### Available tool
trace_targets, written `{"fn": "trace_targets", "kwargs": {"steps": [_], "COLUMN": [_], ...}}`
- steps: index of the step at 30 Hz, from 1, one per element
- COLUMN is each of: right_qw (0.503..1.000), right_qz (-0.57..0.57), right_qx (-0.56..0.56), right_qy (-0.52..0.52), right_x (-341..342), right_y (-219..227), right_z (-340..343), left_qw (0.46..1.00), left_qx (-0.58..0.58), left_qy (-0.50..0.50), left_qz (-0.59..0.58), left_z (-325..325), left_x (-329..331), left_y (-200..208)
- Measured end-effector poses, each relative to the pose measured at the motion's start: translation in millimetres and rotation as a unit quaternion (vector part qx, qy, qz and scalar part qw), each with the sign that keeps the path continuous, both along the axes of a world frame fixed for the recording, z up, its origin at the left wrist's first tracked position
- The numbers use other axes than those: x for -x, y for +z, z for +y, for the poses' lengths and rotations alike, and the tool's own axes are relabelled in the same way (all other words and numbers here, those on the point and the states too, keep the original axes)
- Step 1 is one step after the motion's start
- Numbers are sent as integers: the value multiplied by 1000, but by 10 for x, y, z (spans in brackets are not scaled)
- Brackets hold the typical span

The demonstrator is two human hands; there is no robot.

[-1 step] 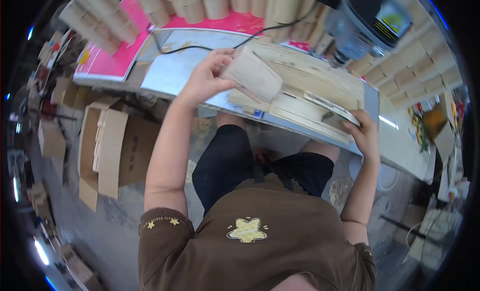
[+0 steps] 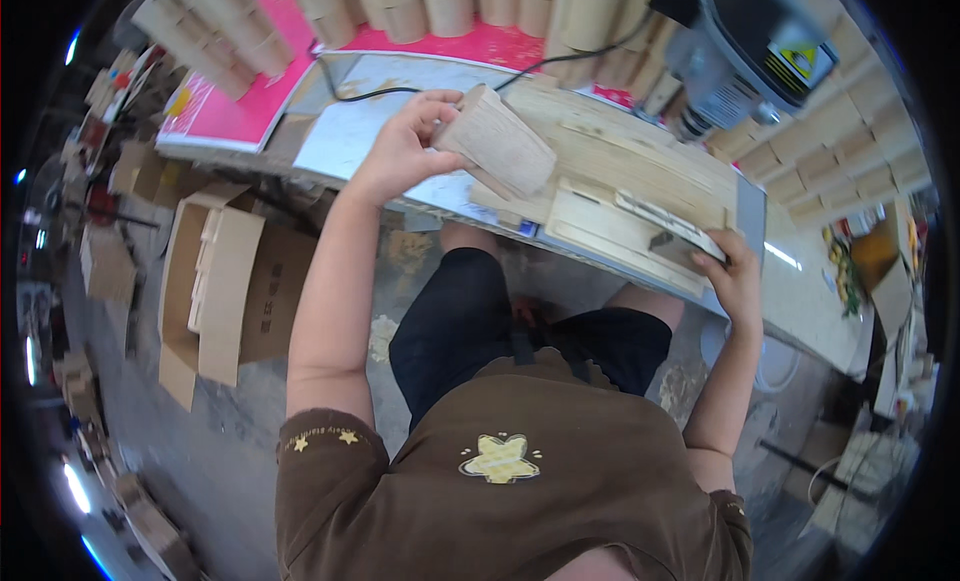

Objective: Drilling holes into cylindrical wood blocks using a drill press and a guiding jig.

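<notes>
Left of the power tool point(image 2: 722, 93), my left hand point(image 2: 410, 146) grips a wooden piece point(image 2: 500, 149) and, on the tool's near side, my right hand point(image 2: 735, 273) clasps a pale bar point(image 2: 664, 217), in what I judge a positioning step calling next for steadiness.

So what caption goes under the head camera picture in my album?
Left fingers hold a pale tapered wooden piece while right fingers grip a slim bar at the workbench.
</notes>
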State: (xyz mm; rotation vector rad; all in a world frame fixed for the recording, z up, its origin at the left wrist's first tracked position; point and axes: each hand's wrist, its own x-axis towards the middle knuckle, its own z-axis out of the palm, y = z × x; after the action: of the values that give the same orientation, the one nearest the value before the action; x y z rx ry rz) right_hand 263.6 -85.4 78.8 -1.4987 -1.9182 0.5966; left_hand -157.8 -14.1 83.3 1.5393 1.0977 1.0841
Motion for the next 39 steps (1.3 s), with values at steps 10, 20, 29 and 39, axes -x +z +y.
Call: {"fn": "trace_targets", "kwargs": {"steps": [10,20,29,39], "right_qw": [997,999,999,999], "right_qz": [65,35,11,4], "right_qx": [-2,-33,-27,40], "right_qy": [40,22,-20,-35], "right_x": [269,211,230,318], "right_y": [-64,-86,-75,36], "right_z": [-6,-73,-72,-84], "left_qw": [871,905,886,749], "left_qx": [-109,-48,-42,2], "left_qy": [294,389,454,638], "left_qz": [378,167,85,176], "left_z": [-108,-203,-45,821], "left_x": [846,870,1291,3104], "left_y": [-29,-1156,-431,-601]}}
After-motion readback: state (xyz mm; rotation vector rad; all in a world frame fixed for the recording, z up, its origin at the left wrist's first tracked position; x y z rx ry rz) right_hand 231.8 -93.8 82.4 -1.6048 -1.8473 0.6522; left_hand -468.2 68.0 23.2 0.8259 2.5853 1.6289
